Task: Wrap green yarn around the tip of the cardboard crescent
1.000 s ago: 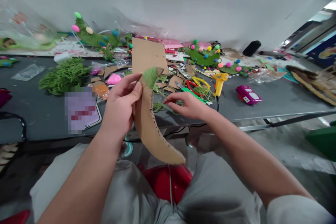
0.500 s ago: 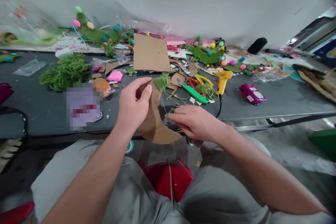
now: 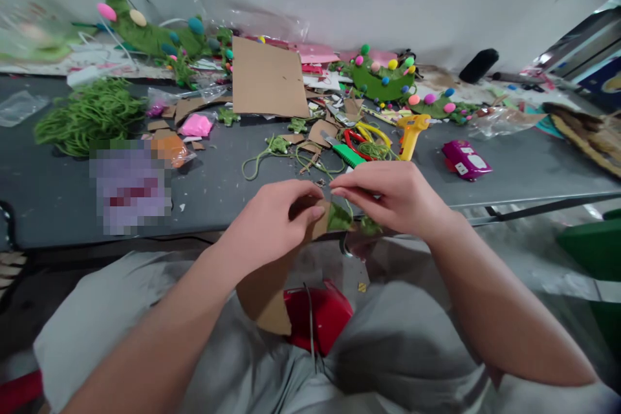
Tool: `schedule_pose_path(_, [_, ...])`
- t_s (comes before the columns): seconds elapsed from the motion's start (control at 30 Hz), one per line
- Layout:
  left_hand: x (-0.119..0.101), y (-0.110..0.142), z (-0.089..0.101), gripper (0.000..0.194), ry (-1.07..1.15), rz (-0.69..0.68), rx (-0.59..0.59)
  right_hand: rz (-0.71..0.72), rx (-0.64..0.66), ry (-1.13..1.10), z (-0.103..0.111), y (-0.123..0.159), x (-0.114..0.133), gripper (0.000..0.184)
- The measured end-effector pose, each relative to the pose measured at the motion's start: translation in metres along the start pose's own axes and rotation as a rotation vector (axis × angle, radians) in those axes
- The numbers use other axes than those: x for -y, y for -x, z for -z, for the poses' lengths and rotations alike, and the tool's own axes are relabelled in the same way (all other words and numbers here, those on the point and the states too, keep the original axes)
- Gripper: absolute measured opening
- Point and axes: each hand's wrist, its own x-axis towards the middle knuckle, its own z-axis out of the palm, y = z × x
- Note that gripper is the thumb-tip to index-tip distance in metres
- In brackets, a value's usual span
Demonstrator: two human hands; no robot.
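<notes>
My left hand is closed on a curved piece of cardboard, cut like a crescent, which hangs down over my lap. Green yarn is wrapped around its tip, just right of my left thumb. My right hand is beside that tip, thumb and forefinger pinched together on a strand of green yarn. Part of the strand is hidden by the fingers. A small tangle of green yarn hangs below my right hand.
On the dark table lie a yarn heap, a cardboard sheet, a green cutter, red-handled scissors, a yellow glue gun and a purple packet. Green crescents with pompoms stand behind.
The cardboard has turned, its wrapped tip swinging right and down toward me while its other end drops toward my lap. My right hand has moved up and right. The view has shifted slightly.
</notes>
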Motion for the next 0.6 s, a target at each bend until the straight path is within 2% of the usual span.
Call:
schedule_pose_path(0.07, [-0.005, 0.002, 0.001, 0.014, 0.016, -0.043, 0.020, -0.061, -0.025, -0.014, 0.000, 0.000, -0.005, 0.021])
schedule_pose_path(0.23, [-0.009, 0.005, 0.006, 0.013, 0.004, -0.083, -0.077, -0.200, -0.073, -0.093, -0.001, -0.001, -0.018, 0.023])
schedule_pose_path(0.37, [-0.011, 0.006, 0.008, 0.014, 0.005, -0.104, -0.110, -0.206, -0.043, -0.136, -0.003, -0.003, -0.026, 0.021])
schedule_pose_path(0.5, [-0.015, 0.007, 0.013, 0.015, -0.001, -0.092, -0.149, -0.154, -0.048, -0.171, -0.006, -0.005, -0.033, 0.022])
schedule_pose_path(0.6, [-0.017, 0.009, 0.017, 0.021, 0.040, -0.087, -0.159, -0.143, -0.056, -0.288, -0.009, -0.007, -0.034, 0.023])
